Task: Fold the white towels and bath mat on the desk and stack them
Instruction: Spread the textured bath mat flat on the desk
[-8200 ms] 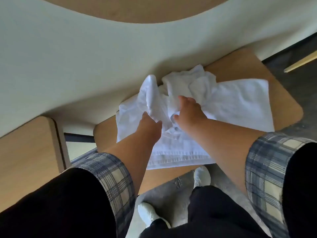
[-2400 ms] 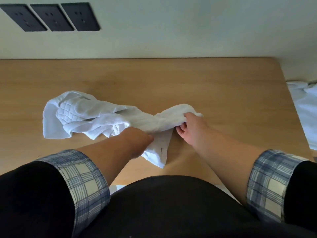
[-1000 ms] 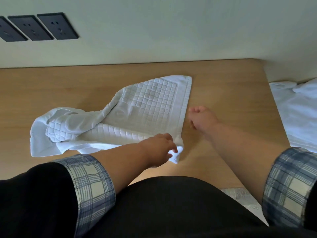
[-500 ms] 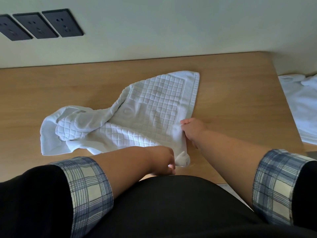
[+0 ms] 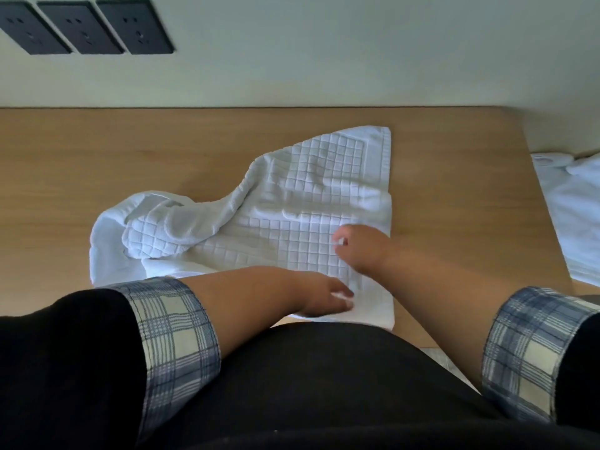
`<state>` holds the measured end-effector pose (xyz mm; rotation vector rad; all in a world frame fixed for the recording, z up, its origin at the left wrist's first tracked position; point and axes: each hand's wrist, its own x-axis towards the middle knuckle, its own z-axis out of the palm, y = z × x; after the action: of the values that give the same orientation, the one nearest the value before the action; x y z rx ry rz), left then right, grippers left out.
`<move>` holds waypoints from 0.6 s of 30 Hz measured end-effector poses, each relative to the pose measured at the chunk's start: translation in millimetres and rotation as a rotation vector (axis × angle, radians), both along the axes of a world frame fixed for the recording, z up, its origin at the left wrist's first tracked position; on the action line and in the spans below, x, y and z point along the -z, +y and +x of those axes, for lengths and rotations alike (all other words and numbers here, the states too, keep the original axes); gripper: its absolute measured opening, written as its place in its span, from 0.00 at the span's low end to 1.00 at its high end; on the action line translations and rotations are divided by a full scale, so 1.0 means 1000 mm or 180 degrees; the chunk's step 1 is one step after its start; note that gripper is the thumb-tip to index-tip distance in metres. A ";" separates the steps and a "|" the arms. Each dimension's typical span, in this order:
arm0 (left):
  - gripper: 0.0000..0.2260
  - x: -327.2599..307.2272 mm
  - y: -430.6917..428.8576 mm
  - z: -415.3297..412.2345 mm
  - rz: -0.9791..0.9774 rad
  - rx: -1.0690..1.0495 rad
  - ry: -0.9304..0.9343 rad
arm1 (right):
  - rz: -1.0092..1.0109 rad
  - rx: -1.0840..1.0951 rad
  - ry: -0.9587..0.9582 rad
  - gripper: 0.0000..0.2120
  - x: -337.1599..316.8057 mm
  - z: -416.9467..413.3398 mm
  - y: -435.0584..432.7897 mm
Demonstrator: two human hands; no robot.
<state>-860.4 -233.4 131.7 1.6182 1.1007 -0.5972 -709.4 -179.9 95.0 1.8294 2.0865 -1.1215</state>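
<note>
The bath mat (image 5: 292, 219) lies on the desk (image 5: 97, 164), flattened under the hands and bunched beyond the left hand (image 5: 321, 295). It is judged soft, thick and limp, not fragile; it is best taken at the hemmed corners. The left hand is laid loosely open on the near edge, pressing and not gripping. The right hand (image 5: 360, 248) is curled on the waffled face just ahead; whether cloth is pinched cannot be told.
</note>
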 end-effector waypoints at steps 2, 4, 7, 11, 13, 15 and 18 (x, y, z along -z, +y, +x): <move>0.17 0.004 0.007 -0.032 0.0668 -0.0533 -0.0023 | -0.0405 -0.0423 -0.0619 0.13 0.002 -0.023 -0.005; 0.13 0.005 0.017 -0.075 0.1230 -0.1226 -0.0057 | -0.0376 -0.0559 -0.1041 0.10 -0.005 -0.046 0.001; 0.12 0.001 0.032 -0.147 0.2028 -0.1973 0.0053 | 0.0013 -0.0551 -0.0873 0.12 -0.026 -0.096 0.014; 0.18 0.001 0.045 -0.245 0.2634 -0.2117 0.0627 | 0.0771 -0.0688 0.0184 0.13 -0.045 -0.195 0.019; 0.22 0.004 0.050 -0.285 0.2481 -0.2166 0.0768 | 0.0915 -0.0829 0.0418 0.12 -0.046 -0.244 0.021; 0.26 0.011 0.057 -0.312 0.2125 -0.1925 0.0902 | 0.0868 -0.0836 0.0282 0.14 -0.038 -0.282 0.026; 0.32 0.019 0.066 -0.335 0.1755 -0.1345 0.1171 | 0.0411 -0.0620 -0.0216 0.19 -0.024 -0.312 0.037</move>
<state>-1195.4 -167.9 112.2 1.6838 1.9511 -0.3252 -1021.0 -143.1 119.1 1.6460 2.2863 -0.8847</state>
